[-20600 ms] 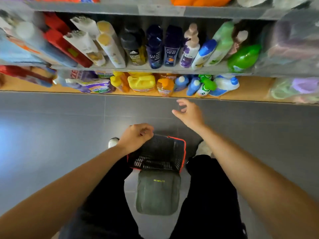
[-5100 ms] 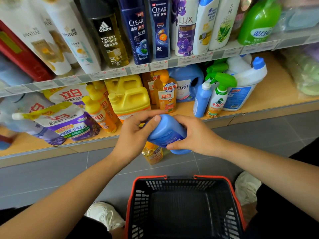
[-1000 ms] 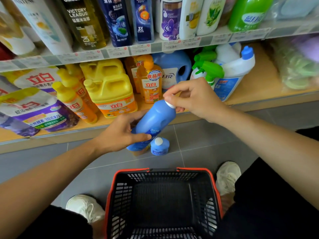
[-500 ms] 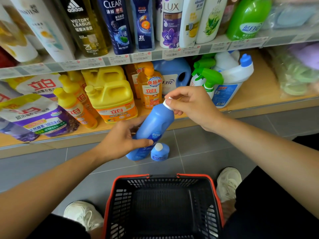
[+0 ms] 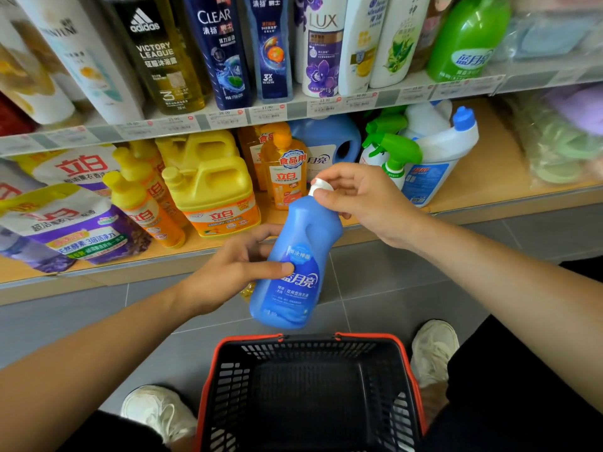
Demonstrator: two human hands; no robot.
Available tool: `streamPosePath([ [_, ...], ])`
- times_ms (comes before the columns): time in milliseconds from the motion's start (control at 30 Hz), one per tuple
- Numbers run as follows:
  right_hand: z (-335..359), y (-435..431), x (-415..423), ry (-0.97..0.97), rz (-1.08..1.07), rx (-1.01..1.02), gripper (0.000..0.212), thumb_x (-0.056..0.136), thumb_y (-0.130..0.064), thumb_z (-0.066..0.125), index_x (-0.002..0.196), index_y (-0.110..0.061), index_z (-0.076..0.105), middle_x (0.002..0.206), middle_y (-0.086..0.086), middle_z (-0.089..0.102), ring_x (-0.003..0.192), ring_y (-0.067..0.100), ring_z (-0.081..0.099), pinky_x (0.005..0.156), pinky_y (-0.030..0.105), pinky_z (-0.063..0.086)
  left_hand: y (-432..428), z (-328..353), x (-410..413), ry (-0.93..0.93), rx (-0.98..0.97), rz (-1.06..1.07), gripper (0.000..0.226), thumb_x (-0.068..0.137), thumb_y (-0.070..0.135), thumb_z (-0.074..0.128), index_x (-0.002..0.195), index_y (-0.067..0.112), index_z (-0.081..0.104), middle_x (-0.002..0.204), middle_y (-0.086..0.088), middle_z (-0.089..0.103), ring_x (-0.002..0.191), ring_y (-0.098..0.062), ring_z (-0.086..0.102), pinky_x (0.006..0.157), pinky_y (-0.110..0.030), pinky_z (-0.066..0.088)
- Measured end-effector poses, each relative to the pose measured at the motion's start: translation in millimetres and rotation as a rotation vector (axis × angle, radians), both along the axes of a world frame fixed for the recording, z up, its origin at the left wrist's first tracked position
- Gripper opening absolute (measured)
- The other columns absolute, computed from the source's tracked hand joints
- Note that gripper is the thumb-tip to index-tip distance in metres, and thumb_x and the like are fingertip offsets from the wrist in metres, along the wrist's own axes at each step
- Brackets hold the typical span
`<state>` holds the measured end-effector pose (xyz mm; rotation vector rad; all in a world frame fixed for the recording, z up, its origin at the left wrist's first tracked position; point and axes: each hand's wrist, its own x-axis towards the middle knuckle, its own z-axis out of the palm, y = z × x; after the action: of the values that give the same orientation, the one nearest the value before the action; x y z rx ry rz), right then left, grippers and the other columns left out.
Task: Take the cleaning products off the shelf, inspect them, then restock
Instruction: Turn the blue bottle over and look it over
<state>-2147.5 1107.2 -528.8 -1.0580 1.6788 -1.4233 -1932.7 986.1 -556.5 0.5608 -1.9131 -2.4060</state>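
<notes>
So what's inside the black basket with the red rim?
Nothing shows inside the basket: just its bare black mesh floor and walls. Its nearest part runs off the picture's bottom edge, so that bit stays unseen. The blue bottle is above it, in both hands.

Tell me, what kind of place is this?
Most likely a shop. Price tags run along the shelf edge, many bottles of soap and cleaner stand in rows, and a shopping basket sits on the floor.

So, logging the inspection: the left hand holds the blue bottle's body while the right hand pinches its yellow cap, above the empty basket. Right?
Not quite: the cap is white, not yellow, as the head view shows. The left hand holds the blue bottle, the right hand pinches the cap, above the empty basket.
</notes>
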Motion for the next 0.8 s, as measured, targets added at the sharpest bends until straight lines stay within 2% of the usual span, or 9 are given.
streamPosePath([
  [100, 4, -1, -5, -0.010, 0.030, 0.030, 0.010, 0.094, -0.011, 0.069, 0.103, -0.016, 0.072, 0.074, -0.012, 0.066, 0.061, 0.001, 0.053, 0.053, 0.015, 0.041, 1, 4, 0, -0.014, 0.042, -0.013, 0.048, 0.082, 0.006, 0.068, 0.129, 0.013, 0.061, 0.114, -0.018, 0.074, 0.099, -0.027, 0.073, 0.081, -0.033, 0.059],
  [167, 4, -2, -6, -0.011, 0.002, 0.048, 0.003, 0.092, -0.014, 0.071, 0.092, -0.016, 0.074, 0.063, -0.013, 0.063, 0.055, 0.001, 0.050, 0.051, 0.015, 0.040, 3, 5, -2, -0.013, 0.036, -0.013, 0.049, 0.083, 0.006, 0.068, 0.131, 0.013, 0.062, 0.115, -0.018, 0.074, 0.100, -0.026, 0.072, 0.083, -0.033, 0.059],
  [233, 1, -2, -5, 0.032, -0.068, 0.058, 0.009, 0.089, -0.018, 0.075, 0.080, -0.015, 0.074, 0.056, -0.012, 0.061, 0.052, 0.000, 0.050, 0.050, 0.014, 0.041, 7, 6, -3, -0.008, 0.018, -0.019, 0.050, 0.082, 0.006, 0.069, 0.132, 0.013, 0.063, 0.115, -0.018, 0.074, 0.099, -0.026, 0.073, 0.082, -0.032, 0.060],
  [300, 0, -3, -4, 0.038, -0.096, 0.080, 0.009, 0.088, -0.020, 0.077, 0.083, -0.013, 0.074, 0.057, -0.012, 0.063, 0.052, -0.002, 0.052, 0.050, 0.013, 0.042, 11, 7, -3, -0.017, 0.042, -0.016, 0.048, 0.083, 0.005, 0.072, 0.129, 0.015, 0.065, 0.113, -0.016, 0.075, 0.097, -0.025, 0.074, 0.078, -0.031, 0.060],
  [400, -1, -3, -4, 0.039, -0.129, 0.119, 0.022, 0.089, -0.023, 0.076, 0.109, -0.014, 0.073, 0.078, -0.007, 0.072, 0.062, -0.005, 0.058, 0.058, 0.012, 0.045, 11, 7, -3, -0.048, 0.075, 0.018, 0.044, 0.084, 0.009, 0.071, 0.126, 0.017, 0.067, 0.111, -0.012, 0.076, 0.095, -0.023, 0.075, 0.076, -0.030, 0.060],
  [500, 3, 0, -2, 0.349, -0.137, 0.101, 0.039, 0.091, -0.023, 0.073, 0.130, -0.023, 0.064, 0.114, -0.004, 0.068, 0.077, -0.005, 0.059, 0.075, 0.016, 0.047, 8, 12, -5, -0.056, 0.065, 0.048, 0.043, 0.082, 0.011, 0.067, 0.124, 0.018, 0.066, 0.107, -0.007, 0.077, 0.091, -0.020, 0.075, 0.073, -0.027, 0.060],
  [600, 12, 6, -2, 0.369, 0.096, 0.084, 0.063, 0.083, -0.022, 0.082, 0.140, -0.028, 0.055, 0.134, -0.008, 0.059, 0.107, -0.004, 0.059, 0.085, 0.019, 0.053, 5, 18, -7, -0.034, 0.027, 0.037, 0.047, 0.080, 0.010, 0.070, 0.126, 0.021, 0.066, 0.106, -0.011, 0.077, 0.091, -0.022, 0.075, 0.072, -0.027, 0.059],
  [667, 15, 11, -6, 0.322, 0.260, 0.148, 0.080, 0.072, -0.022, 0.091, 0.142, -0.029, 0.053, 0.133, -0.012, 0.059, 0.117, 0.001, 0.060, 0.090, 0.021, 0.055, 3, 20, -8, -0.019, 0.005, 0.016, 0.052, 0.079, 0.010, 0.073, 0.129, 0.020, 0.065, 0.109, -0.013, 0.077, 0.094, -0.023, 0.075, 0.074, -0.028, 0.059],
  [800, 15, 11, -8, 0.322, 0.249, 0.129, 0.064, 0.066, -0.013, 0.094, 0.123, -0.020, 0.067, 0.118, -0.001, 0.068, 0.106, 0.018, 0.066, 0.086, 0.035, 0.060, 4, 17, -8, -0.019, -0.027, 0.011, 0.054, 0.078, 0.009, 0.078, 0.128, 0.022, 0.065, 0.108, -0.013, 0.077, 0.096, -0.024, 0.075, 0.077, -0.030, 0.060],
])
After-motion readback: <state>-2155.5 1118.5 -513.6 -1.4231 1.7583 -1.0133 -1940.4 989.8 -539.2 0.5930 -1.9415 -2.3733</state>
